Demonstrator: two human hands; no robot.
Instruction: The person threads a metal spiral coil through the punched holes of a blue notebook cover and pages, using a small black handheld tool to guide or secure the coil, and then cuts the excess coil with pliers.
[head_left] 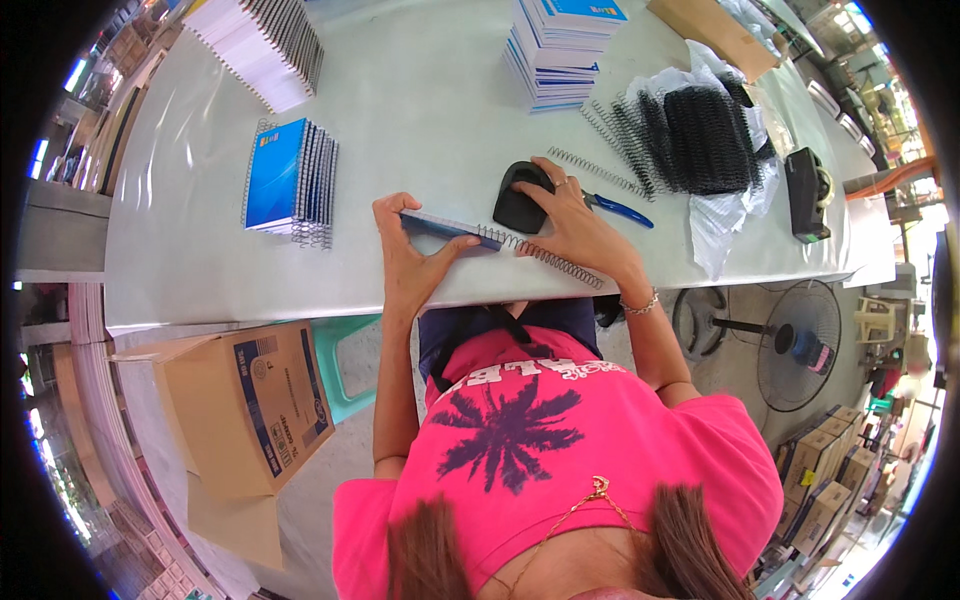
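By the near edge of the table (420,120), clamps a notebook (440,228) between thumb and fingers of the left hand (408,250). Slants its long axis from far left to near right. Shows it edge-on, thin and blue, with a dark wire coil (565,267) running out past its right end. Slightly farther, apart from the left, rests the half-open right hand (575,222) on a black pad (518,203).

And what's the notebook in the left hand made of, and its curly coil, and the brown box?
Notebook: probably paper, smooth cover, pale page edge. Coil: thin, dark, faintly shiny loops; maybe metal, maybe plastic. Brown box: likely matte cardboard, with folding flaps.
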